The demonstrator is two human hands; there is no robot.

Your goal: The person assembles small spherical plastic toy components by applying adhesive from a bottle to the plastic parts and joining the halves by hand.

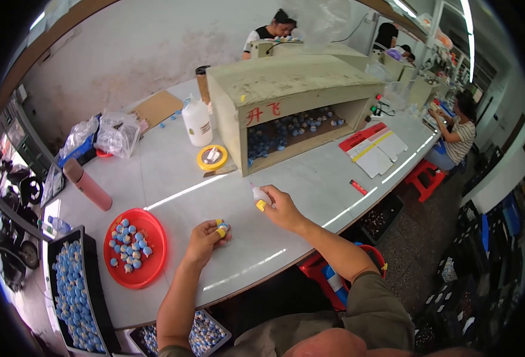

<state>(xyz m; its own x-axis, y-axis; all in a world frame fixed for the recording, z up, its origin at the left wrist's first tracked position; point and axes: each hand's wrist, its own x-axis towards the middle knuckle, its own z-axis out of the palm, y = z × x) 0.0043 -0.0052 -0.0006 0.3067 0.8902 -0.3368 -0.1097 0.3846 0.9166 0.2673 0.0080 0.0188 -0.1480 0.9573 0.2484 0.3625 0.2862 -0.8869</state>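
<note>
My left hand [206, 238] pinches a small blue ball-shaped piece [222, 226] between fingers that wear yellow fingertip covers. My right hand [280, 205] holds a small white squeeze bottle [260, 194] with a thin nozzle pointing up and left; a yellow cover sits on one finger. The bottle tip is a short way right of the small piece and does not touch it. Both hands hover over the pale grey worktable [298, 178].
A red round tray [153, 238] with several blue pieces lies left of my left hand. A black tray [72, 291] of similar pieces sits at the far left. A beige box-shaped tunnel [292, 89], a white bottle [197, 122], a pink flask [87, 184], a yellow tape roll [212, 157] stand behind. Other people work at the back and right.
</note>
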